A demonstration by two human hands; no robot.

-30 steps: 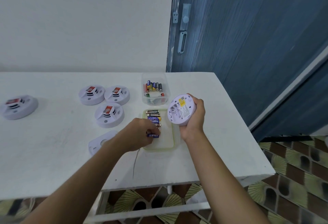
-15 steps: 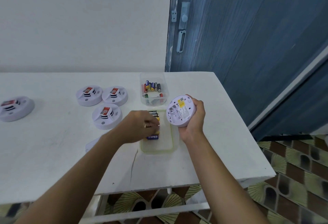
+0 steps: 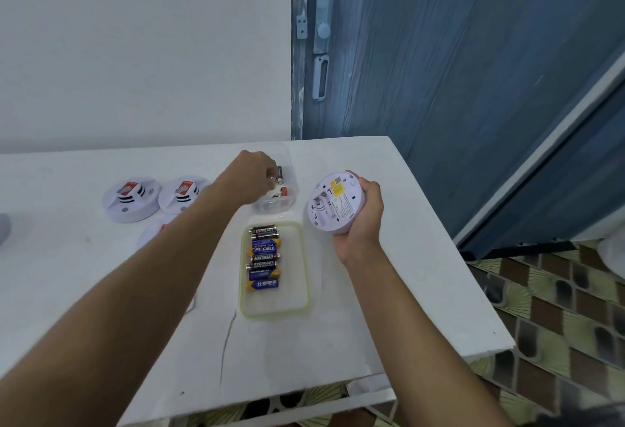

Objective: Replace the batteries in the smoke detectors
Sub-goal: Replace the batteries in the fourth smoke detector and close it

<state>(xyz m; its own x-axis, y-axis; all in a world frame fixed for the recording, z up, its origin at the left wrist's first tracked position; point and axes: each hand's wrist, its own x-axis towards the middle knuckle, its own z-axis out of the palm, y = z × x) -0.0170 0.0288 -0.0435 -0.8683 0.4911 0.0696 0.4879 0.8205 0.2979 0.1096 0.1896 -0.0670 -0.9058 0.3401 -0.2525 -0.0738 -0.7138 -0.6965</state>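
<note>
My right hand [image 3: 363,220] grips a white round smoke detector [image 3: 333,203] above the table, its labelled back tilted toward me. My left hand [image 3: 253,174] reaches into a clear plastic box [image 3: 277,205] of batteries at the back of the table, its fingers curled down and pinching a battery [image 3: 279,173] there. Nearer to me lies a shallow green-rimmed tray [image 3: 275,308] with several batteries [image 3: 263,257] laid in a row.
Two more white detectors [image 3: 132,198] [image 3: 182,191] sit at the left, a third [image 3: 152,235] partly hidden by my left forearm. The white table [image 3: 338,325] ends just right of my right hand. A blue door [image 3: 439,71] stands behind.
My left hand left the green-rimmed tray and moved away from me into the clear battery box. The right hand still holds the detector, slightly lifted.
</note>
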